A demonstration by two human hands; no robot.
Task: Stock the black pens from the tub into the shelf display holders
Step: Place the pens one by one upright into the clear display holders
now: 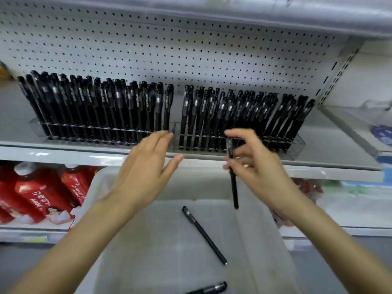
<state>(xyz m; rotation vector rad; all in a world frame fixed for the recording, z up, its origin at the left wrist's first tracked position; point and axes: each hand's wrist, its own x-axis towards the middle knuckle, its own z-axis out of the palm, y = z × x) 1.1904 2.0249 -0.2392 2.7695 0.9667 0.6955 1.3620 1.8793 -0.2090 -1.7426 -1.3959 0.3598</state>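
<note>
- The translucent tub (97, 183) below the shelf (63, 153) holds two loose black pens: a slanted pen (204, 234) on its floor and a near pen (210, 289) at the frame's bottom edge.
- The clear left holder (37, 127) and right holder (299, 143) stand side by side on the shelf, packed with upright black pens.
- The right hand (254, 162) pinches a slim black held pen (234, 187) upright over the tub; the left hand (146, 164) is flat, fingers straight, holding nothing.
- White pegboard (148, 49) behind — red bottles (38, 192) below.

Clear plastic holders (101, 129); translucent matt tub (169, 240); perforated pegboard (169, 49)
</note>
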